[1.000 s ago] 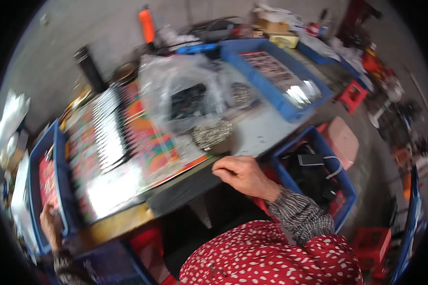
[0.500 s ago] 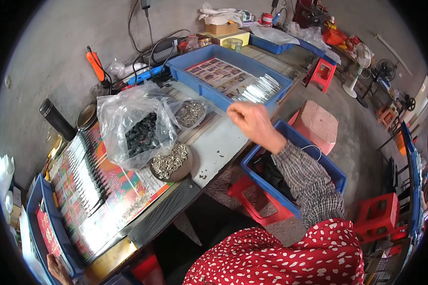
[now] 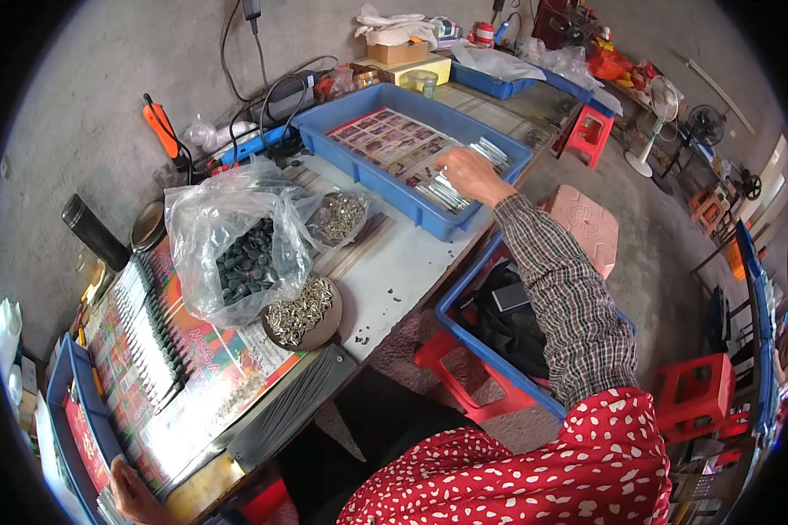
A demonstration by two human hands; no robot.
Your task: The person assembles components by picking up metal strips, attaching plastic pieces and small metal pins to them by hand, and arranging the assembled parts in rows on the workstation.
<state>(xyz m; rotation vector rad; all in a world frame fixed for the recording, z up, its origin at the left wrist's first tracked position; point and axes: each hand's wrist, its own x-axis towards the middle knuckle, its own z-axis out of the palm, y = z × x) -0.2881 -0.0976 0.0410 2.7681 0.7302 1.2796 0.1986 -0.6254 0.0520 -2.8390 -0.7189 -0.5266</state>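
Head view: shiny silver metal strips (image 3: 451, 185), blue tray (image 3: 385, 188).

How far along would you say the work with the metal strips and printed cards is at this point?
Done: rows of strips already lie across the printed sheet. In hand: the right hand reaches onto the metal strips in the blue tray; the left hand rests at the sheet's near end. Left: more strips and cards sit in the tray.

Bare bench (image 3: 394, 271) strip between blue tray (image 3: 324, 131) and plastic bag (image 3: 228, 236) passable; bowls of metal bits (image 3: 302, 313) crowd bag's near side.
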